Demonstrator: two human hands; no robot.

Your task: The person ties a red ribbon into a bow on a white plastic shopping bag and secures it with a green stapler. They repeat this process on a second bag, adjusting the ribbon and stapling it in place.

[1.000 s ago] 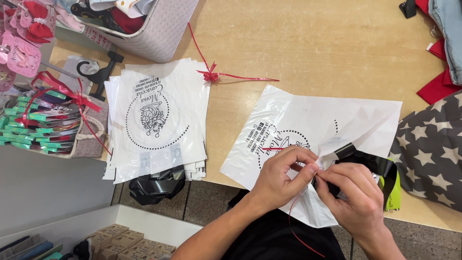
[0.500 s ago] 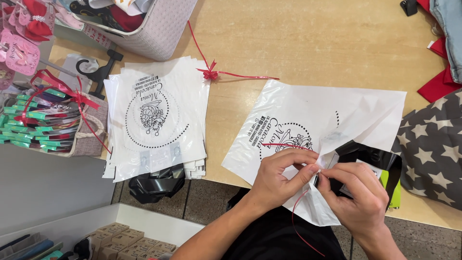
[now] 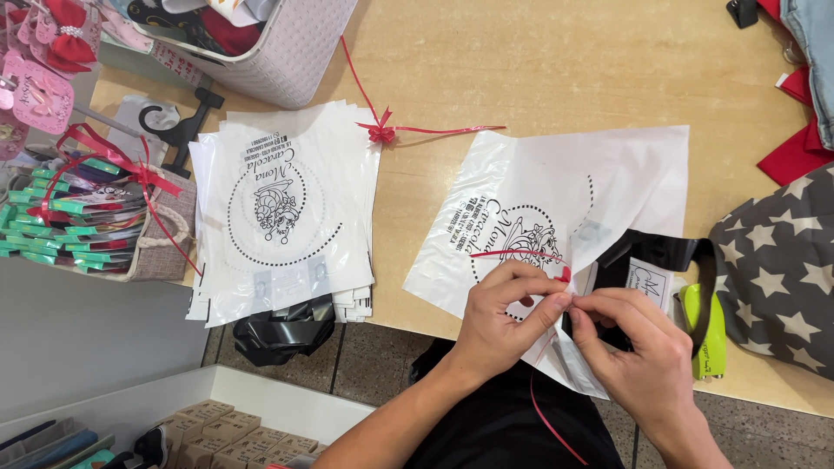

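Note:
My left hand and my right hand meet at the near edge of the wooden table. Both pinch a thin red ribbon at the open mouth of a white printed plastic bag. One ribbon end arcs over the bag's print; the other hangs down past my wrists. A black item with a small white card sticks out of the bag's mouth, right of my fingers.
A stack of the same white bags lies at left, with a tied red ribbon bow beside it. A white basket sits at the back left, a star-patterned grey cushion and a lime stapler at right.
The bag's mouth has been drawn closer together, and the black item now shows more to the right. My fingers have shifted along the ribbon; both hands stay at the same spot.

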